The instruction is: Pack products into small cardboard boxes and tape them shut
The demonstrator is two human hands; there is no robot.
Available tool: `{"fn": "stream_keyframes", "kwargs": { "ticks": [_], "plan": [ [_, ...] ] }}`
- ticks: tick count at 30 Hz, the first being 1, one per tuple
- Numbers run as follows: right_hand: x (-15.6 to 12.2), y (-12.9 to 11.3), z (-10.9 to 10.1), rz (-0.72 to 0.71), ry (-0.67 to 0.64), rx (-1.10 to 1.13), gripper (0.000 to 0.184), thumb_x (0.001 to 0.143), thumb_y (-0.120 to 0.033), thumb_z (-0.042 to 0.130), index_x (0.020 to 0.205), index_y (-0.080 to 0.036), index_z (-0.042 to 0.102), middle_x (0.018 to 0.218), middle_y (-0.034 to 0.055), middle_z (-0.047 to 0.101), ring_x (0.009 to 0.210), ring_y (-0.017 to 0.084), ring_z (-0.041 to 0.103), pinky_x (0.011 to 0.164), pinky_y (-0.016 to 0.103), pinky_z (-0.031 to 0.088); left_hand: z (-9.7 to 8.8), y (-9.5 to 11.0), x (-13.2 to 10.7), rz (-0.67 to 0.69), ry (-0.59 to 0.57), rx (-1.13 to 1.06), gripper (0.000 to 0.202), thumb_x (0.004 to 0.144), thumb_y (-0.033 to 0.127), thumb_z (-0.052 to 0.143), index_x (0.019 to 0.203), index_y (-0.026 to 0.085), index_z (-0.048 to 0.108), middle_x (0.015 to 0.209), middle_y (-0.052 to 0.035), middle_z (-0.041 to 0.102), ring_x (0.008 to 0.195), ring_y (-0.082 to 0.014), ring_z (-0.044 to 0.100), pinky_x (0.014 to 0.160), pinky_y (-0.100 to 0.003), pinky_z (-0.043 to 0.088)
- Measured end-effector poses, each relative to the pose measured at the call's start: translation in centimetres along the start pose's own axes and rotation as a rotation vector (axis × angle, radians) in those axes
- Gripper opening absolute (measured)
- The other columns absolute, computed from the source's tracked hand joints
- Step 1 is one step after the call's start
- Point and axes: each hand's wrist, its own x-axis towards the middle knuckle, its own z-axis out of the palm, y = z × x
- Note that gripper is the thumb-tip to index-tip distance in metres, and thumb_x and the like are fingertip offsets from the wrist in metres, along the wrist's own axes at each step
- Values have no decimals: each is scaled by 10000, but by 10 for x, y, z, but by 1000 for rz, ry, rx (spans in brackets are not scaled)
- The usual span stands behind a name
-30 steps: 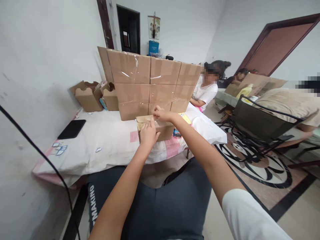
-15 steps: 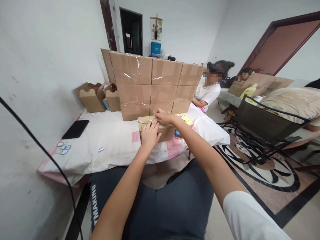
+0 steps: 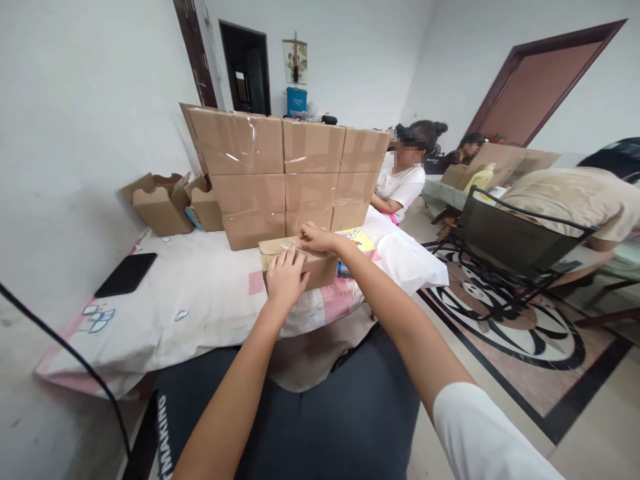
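A small cardboard box [image 3: 324, 272] lies on the table in front of me, with shiny clear packing tape [image 3: 285, 246] along its top. My left hand [image 3: 287, 276] rests on the top and near side of this box, fingers stretched out and slightly apart. Just beyond it, my right hand [image 3: 317, 238] is closed in a pinch at the tape on the box's top; its fingertips are partly hidden. Directly behind rises a stack of taped cardboard boxes [image 3: 254, 195], several in all. A blue object [image 3: 343, 269] peeks out beside the small box, partly covered by my right forearm.
Open cardboard boxes [image 3: 161, 208] stand at the table's left back, and a black tablet-like slab [image 3: 126, 274] lies near its left edge. A person [image 3: 403, 183] sits beyond the stack. On the right are a folding chair [image 3: 515, 247] and more people.
The view has swung a little to the right, so the table and boxes appear farther left. Both hands stay at the small box, almost in the same pose.
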Motion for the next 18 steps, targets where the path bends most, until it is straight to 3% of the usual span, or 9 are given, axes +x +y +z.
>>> {"fn": "stream_keyframes", "kwargs": {
  "ticks": [3,6,12,18],
  "plan": [
    [-13,8,-2,-83,121,121,458,843,-251,649,1256,-137,488,1281,140,484,1131,224,540,1013,376,422,1,0,0,2,-3,14,412,881,319,579,1284,236,577,1531,-108,455,1289,-311,491,1069,-463,355],
    [-35,11,2,-187,274,164,415,894,-235,585,1297,-160,524,1301,133,496,1207,228,519,1064,389,395,2,0,0,-8,-4,7,415,881,320,581,1287,234,573,1530,-104,454,1292,-316,483,1065,-469,353],
    [-71,2,32,-211,344,71,313,984,-295,459,1183,-237,694,1359,106,564,1289,269,483,1114,483,321,0,0,1,17,-32,-3,434,883,297,589,1312,245,545,1470,-63,536,1321,-303,458,1086,-466,330],
    [-76,-4,43,-192,492,129,259,962,-358,515,956,-207,724,1283,96,623,1218,275,507,1074,474,342,-2,1,3,8,-68,4,448,887,312,606,1323,246,528,1367,-58,624,1321,-289,459,1076,-455,330]
  ]
}}
